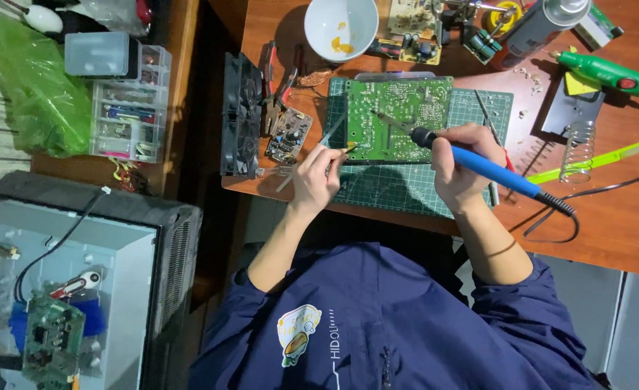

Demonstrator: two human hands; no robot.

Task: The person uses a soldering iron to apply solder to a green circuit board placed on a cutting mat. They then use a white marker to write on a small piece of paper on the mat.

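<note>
Two hands: both are closed on tools.
Right hand (458, 162): a blue soldering iron (478, 165) is gripped, tip on the green circuit board (399, 108).
Left hand (318, 175): tweezers (331, 137) are pinched at the board's lower left edge.
Board: laid flat on the cutting mat (399, 189).
Progress: judged mid-soldering; finished joints cannot be told.

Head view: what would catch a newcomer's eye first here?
The large green circuit board lying on the green cutting mat at centre. The right hand holds a blue-handled soldering iron with its tip over the board, while the left hand brings a thin tool to the board's left edge. A white bowl sits above.
</note>
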